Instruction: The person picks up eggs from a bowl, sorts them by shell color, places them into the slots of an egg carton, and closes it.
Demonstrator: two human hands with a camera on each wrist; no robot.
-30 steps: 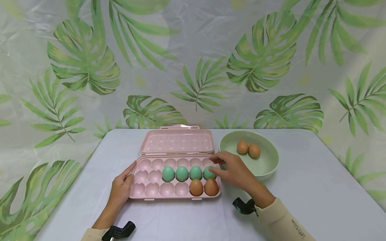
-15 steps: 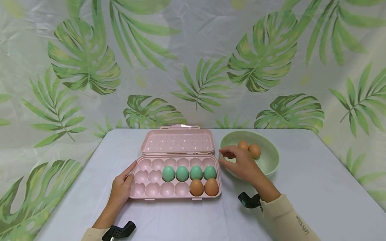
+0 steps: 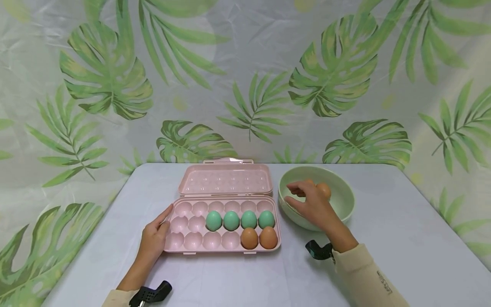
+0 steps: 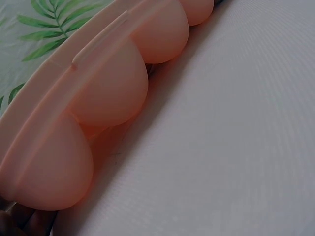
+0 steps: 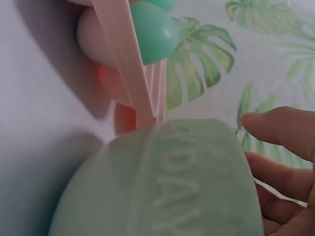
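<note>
Neither hand grips anything. Head view: right hand (image 3: 311,207) hangs over the near-left rim of the green bowl (image 3: 343,213), fingers loosely spread and bent down into it, holding nothing that shows; one brown egg (image 3: 324,190) in the bowl peeks out just behind the fingers. Left hand (image 3: 154,236) lies flat against the left end of the pink egg tray (image 3: 192,238), fingers straight, thumb on the rim. Tray lid open at the back; 4 green eggs (image 3: 231,220) in the middle row, 2 brown eggs in tray (image 3: 258,238) at the front right. Bowl sits just right of tray on the white table (image 3: 402,238).

L wrist view: only the tray's cup undersides (image 4: 106,93) and table (image 4: 236,137); fingertips barely show at the bottom-left corner.

R wrist view: bowl's outer wall (image 5: 162,191) close up w/ raised lettering, fingers (image 5: 280,128) spread apart above its rim, tray end with a green egg behind.
</note>
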